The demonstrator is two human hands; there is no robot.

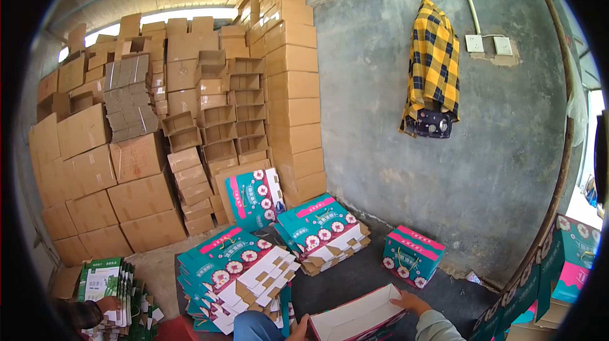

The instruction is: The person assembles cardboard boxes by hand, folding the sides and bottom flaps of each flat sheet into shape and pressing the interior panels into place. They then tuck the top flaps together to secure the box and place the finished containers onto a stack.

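An open carton [355, 317], white inside with a dark pink outer side, is at the bottom centre between my hands. My left hand [299, 329] grips its near left end, partly cut off by the frame's lower edge. At the far right corner, my right hand [411, 303] has its fingers over the rim. Left of my knee lies a fanned stack of flat teal printed cartons [219, 265] with white and brown flaps. Behind it is a second stack of flat cartons [320, 223]. A folded teal gift box with a pink top [412, 257] stands on the dark surface.
Brown cardboard boxes [139, 185] are piled high along the back left. Another person's hand [108, 304] rests on green printed cartons [101, 277] at lower left. Teal boxes [577, 246] stand at far right. A yellow checked cloth [434, 55] hangs on the grey wall.
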